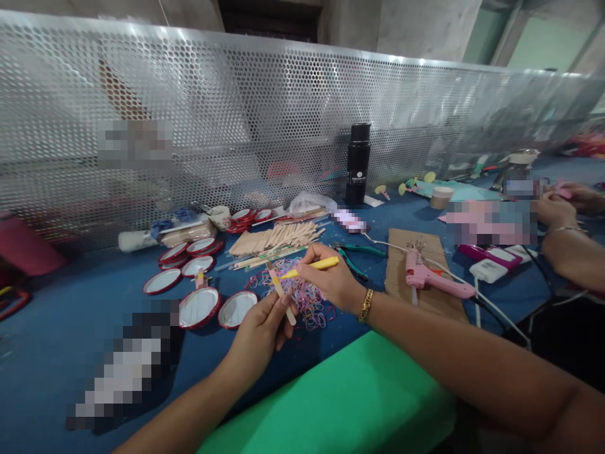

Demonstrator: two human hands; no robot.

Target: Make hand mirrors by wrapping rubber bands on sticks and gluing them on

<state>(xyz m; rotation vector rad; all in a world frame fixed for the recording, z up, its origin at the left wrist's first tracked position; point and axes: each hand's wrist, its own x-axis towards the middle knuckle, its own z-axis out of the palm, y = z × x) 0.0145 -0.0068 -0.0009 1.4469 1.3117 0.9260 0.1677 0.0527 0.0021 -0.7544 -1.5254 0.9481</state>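
Gripping stick [279,292] in left hand [267,323] between thumb and fingers, holding it tilted over rubber bands [312,310]. Gripping yellow pen [320,263] in right hand [331,282], aiming its tip at the stick's yellow upper part; not confirming contact from this view. Judging best technique: bracing the stick nearer the yellow, steadying both wrists, using light, even strokes, stopping short of the edges. Looking outward: finding loose sticks [271,240] lying just beyond, red-rimmed lids [198,307] sitting to the left, pliers [350,260] lying to the right, then pink glue gun [423,276] resting on cardboard [397,251] farther right.
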